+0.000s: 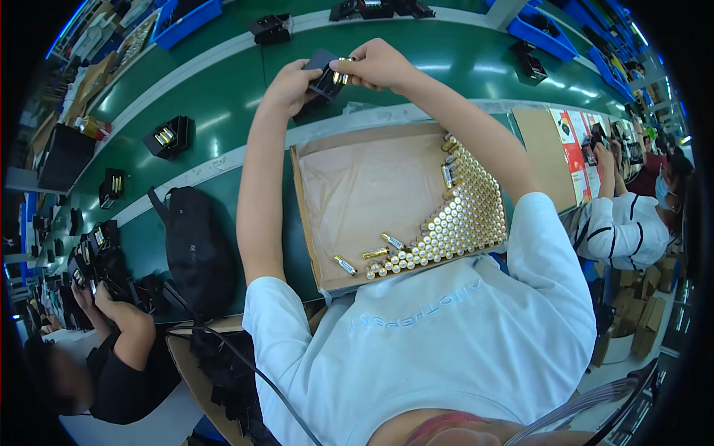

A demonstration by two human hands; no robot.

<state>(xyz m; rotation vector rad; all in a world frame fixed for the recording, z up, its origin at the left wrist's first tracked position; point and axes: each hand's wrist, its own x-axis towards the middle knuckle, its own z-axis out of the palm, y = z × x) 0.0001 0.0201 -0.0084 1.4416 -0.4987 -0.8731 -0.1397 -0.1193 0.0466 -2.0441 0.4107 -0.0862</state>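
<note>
Over the green belt, my left hand [288, 83] grips a small black box [323, 61], tilted, with its inside toward my right hand. Several gold batteries [341, 77] are pinched in the fingers of my right hand [381, 65], right at the box's edge. Whether any of them sit inside the box I cannot tell. Below my forearms lies a shallow cardboard tray [372, 163] lined with clear film. Packed upright batteries [465, 215] fill its right and near side. Three loose batteries lie flat near its front edge, one of them a gold battery [375, 253].
Black boxes with batteries [169, 137] sit along the green belt [223, 97]. A black bag [195, 253] lies left of the tray, a cardboard sheet [543, 152] right of it. Blue bins [547, 33] stand beyond. Co-workers are at both sides; a dark cable crosses at lower left.
</note>
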